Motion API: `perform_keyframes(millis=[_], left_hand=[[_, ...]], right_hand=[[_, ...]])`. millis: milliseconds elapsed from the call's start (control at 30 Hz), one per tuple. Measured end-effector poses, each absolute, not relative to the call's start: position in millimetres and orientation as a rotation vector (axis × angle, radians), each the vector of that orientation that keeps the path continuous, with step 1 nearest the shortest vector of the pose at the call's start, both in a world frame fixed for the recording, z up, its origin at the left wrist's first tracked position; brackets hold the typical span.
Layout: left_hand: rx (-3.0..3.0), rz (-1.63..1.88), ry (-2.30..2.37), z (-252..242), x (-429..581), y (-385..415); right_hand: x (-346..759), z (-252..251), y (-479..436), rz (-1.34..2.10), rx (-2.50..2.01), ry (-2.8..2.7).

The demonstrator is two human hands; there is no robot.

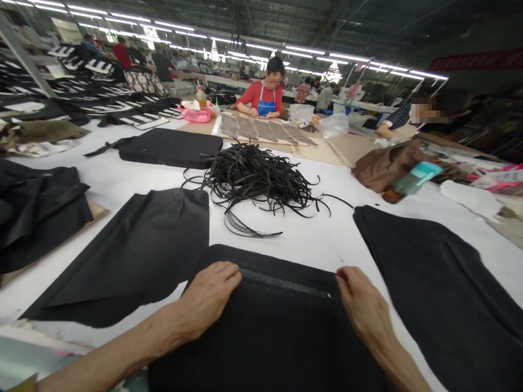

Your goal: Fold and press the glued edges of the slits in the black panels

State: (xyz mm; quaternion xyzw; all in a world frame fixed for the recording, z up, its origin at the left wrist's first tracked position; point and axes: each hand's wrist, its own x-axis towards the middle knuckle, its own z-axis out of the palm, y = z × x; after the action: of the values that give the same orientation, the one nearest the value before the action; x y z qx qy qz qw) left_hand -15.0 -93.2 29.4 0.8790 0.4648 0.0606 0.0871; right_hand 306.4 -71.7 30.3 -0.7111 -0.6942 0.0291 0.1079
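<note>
A black fabric panel (pixel 281 337) lies in front of me on the white tabletop, with a greyish, shiny band (pixel 281 282) running across it near its far edge. My left hand (pixel 210 299) has its fingers curled and pressed together on the panel at the band's left end. At the right end, my right hand (pixel 362 299) pinches the panel's far right corner. Just beyond the panel is a loose heap of thin black strips (pixel 257 179). Left of my hands a black sheet (pixel 159 250) lies flat; black folded pieces (pixel 441 277) lie to the right.
Behind the strips sits a stack of black panels (pixel 171 148). At far left are more black pieces (pixel 36 218). A teal-lidded bottle (pixel 412 182) rests against brown fabric (pixel 382 163) at right. Across the table a person in red (pixel 267 98) works near a pink basket (pixel 196 114).
</note>
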Motion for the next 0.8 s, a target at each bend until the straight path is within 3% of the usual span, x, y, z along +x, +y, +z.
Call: perform_keyframes(millis=[167,533,633,800], left_hand=[[2.741,0.267,0.748,19.7,38.4,-95.3],[2.712,0.331,0.777,-5.4,38.4,-104.1],[2.667,0.33,0.773,-6.7,38.5,-102.6],[2.554,0.308,0.796,-6.3,38.5,-103.7]], right_hand=[[227.6,26.4,-51.6,0.262,-1.716,-2.402],[226.7,29.6,-30.4,0.397,-1.757,-2.588],[234.5,33.3,-37.4,0.262,-1.633,-2.548],[238.6,53.2,-51.2,-0.292,-1.427,-2.268]])
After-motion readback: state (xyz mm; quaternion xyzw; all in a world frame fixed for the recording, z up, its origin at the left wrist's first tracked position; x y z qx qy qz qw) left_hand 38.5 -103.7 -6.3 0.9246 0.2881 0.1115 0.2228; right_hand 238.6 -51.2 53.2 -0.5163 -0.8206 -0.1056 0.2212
